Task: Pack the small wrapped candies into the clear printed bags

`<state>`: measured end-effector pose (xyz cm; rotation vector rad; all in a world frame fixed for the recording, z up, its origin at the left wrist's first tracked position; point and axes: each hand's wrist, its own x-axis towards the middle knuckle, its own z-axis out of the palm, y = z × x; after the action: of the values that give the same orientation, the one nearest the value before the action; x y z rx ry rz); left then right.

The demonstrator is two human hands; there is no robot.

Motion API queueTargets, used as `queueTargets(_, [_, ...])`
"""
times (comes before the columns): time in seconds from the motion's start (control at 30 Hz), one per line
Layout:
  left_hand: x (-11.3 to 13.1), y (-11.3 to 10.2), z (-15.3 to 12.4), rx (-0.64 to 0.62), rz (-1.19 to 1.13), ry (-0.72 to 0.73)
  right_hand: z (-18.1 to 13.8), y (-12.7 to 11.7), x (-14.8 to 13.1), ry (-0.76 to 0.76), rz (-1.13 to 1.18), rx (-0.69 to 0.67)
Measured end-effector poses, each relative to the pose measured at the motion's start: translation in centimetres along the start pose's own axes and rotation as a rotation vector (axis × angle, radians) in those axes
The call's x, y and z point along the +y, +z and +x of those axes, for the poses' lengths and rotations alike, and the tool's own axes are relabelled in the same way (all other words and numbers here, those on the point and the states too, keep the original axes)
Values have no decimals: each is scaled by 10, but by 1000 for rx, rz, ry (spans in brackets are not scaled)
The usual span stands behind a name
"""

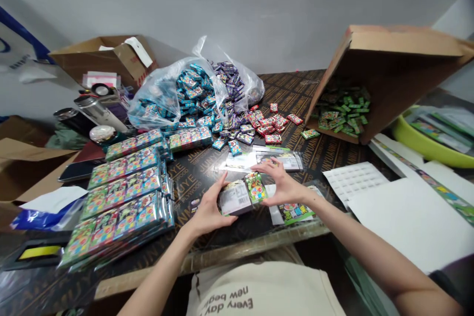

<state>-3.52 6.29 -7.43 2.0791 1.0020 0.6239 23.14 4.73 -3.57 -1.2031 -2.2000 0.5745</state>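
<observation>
Close to the table's front edge, my left hand grips a grey-and-white packet with a barcode, thumb at the near side and fingers at the far side. My right hand has thumb and fingers around a small green box with colourful print. That box sits against the packet's right end. Beneath the right wrist lies a green printed wrapper, partly covered. Just beyond the hands are flat clear-and-grey wrappers.
Stacks of wrapped multi-box packs stand at left. Clear bags hold blue boxes and purple boxes. Loose red boxes lie mid-table. A tipped carton contains green boxes. White sheets and a yellow-green basin are at right.
</observation>
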Motion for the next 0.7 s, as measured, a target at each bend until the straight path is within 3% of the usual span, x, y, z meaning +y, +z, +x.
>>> queueTargets(0.1, [5, 2, 1, -10, 18, 28, 4, 3, -7, 1, -70, -9])
queueTargets(0.23, [6, 3, 0, 69, 20, -24, 3, 1, -12, -23, -102, -16])
queueTargets(0.43, [16, 7, 3, 40, -48, -17, 0, 6, -7, -39, 143, -129])
queueTargets(0.5, [18, 11, 9, 156, -79, -31, 3, 16, -7, 51, 288, 8])
queueTargets(0.57, [18, 18, 19, 323, -145, -88, 10, 33, -11, 210, 481, 271])
queueTargets(0.63, [17, 29, 27, 446, -314, -182, 19, 53, -18, 387, 706, 497])
queueTargets(0.7, [18, 43, 33, 510, -582, -270, 30, 71, -24, 537, 905, 634])
